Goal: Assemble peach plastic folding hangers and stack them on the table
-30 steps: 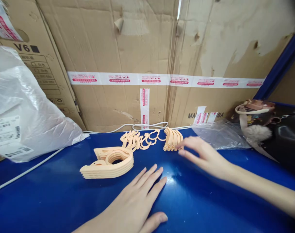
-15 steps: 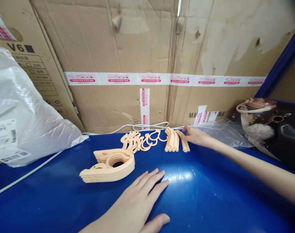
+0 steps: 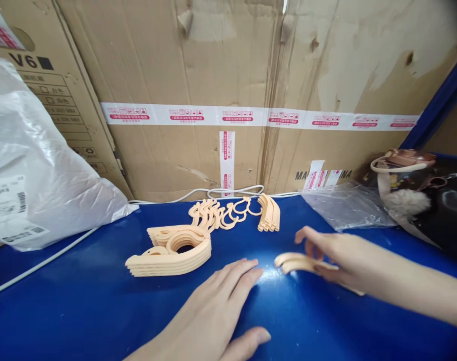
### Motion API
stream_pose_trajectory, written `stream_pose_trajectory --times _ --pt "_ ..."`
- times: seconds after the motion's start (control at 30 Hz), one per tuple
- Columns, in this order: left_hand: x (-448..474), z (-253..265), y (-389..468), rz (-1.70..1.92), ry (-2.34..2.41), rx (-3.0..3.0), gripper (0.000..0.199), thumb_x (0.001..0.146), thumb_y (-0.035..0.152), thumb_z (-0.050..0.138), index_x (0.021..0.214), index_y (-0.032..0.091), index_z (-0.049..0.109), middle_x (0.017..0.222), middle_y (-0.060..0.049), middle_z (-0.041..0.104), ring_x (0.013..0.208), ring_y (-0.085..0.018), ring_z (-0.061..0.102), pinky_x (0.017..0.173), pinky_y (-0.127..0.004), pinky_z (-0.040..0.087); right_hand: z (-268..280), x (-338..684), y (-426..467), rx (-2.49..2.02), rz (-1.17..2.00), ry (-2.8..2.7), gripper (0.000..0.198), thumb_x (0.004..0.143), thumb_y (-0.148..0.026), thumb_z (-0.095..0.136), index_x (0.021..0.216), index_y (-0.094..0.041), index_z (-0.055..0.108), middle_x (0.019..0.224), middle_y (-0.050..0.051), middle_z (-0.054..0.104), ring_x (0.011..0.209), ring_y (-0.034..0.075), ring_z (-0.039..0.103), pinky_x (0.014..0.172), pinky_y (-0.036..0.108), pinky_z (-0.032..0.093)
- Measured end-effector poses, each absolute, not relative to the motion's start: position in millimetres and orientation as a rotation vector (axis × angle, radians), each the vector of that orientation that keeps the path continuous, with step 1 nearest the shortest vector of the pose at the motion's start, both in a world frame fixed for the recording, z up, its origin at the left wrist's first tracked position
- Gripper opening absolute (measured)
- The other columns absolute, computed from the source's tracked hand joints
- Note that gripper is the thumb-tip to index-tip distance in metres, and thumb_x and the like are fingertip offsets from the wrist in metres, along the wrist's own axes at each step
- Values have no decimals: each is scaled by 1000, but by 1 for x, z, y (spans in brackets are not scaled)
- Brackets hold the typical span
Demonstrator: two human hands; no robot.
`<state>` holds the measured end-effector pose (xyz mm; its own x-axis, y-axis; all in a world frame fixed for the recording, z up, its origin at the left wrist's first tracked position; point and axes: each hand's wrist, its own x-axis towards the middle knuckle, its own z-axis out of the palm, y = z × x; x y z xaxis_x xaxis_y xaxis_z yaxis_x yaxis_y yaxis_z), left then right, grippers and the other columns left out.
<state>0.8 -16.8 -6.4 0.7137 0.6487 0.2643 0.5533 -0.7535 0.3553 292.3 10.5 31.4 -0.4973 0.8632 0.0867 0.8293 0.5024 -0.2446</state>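
- Right hand [image 3: 337,255]: the grip is grasping smooth, cream-coloured curved strips [image 3: 294,261]; their rounded ends are projecting past the fingers towards the left hand, above or on the table. Contact with the table cannot be determined.
- Left hand [image 3: 217,301]: the grip is released; the palm is facing down over the table, fingers extending close together, thumb spreading apart.
- Table [image 3: 81,316]: the glossy blue surface is reflecting light between the hands.
- Stacked frames [image 3: 168,263]: matte, cream-coloured, angular pieces with a round opening are lying in layers left of the left hand.
- Hook pieces [image 3: 213,215]: thin, curved, cream-coloured parts are lying in an overlapping row behind the stack.
- Remaining strips [image 3: 269,214]: arched, narrow pieces are lying side by side, just right of the hook pieces.
- Cardboard [image 3: 183,70]: creased, torn brown board is standing behind, bearing printed tape [image 3: 198,115].
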Motion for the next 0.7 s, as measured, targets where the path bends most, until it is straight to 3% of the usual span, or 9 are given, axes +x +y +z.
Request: stream_pose_trajectory --times 0.07,0.17,0.23,0.37,0.5,0.7 --pt "3 -1 -20 546 1030 2682 55 81 54 61 123 20 50 120 -11 62 104 -29 61 85 -41 53 33 262 -8 -1243 595 -2581 28 81 -14 55 105 -26 48 95 0 65 77 14 64 65 22 47" --pt "7 2 -23 482 1108 2752 24 81 38 61 95 19 57 91 -6 65 82 -25 63 69 -35 53 36 225 -22 -1049 720 -2613 18 83 -13 57 96 -23 49 94 0 64 77 12 61 66 20 46" --pt "7 -1 -23 491 1096 2785 11 81 27 55 89 20 55 84 -4 63 77 -23 61 61 -31 49 38 214 -20 -975 697 -2655 16 83 -14 59 94 -22 50 92 0 63 76 12 60 64 20 44" --pt "6 -9 -21 564 1043 2750 6 80 24 49 86 22 50 84 -3 59 74 -21 58 54 -28 41 44 216 0 -887 609 -2725 13 86 -26 63 94 -21 55 87 -1 63 74 12 58 62 20 42" --pt "5 -13 -19 588 1028 2705 5 79 25 49 84 23 48 82 -2 57 71 -20 56 54 -28 38 60 226 29 -889 386 -2685 15 92 -33 55 97 -20 57 90 0 65 77 13 60 69 23 44" --pt "3 -7 -22 639 1059 2537 19 75 24 53 93 23 46 80 1 58 70 -18 56 55 -27 39 78 222 82 -1071 -323 -2672 19 96 -29 45 98 -17 59 91 6 66 79 18 62 68 28 43"
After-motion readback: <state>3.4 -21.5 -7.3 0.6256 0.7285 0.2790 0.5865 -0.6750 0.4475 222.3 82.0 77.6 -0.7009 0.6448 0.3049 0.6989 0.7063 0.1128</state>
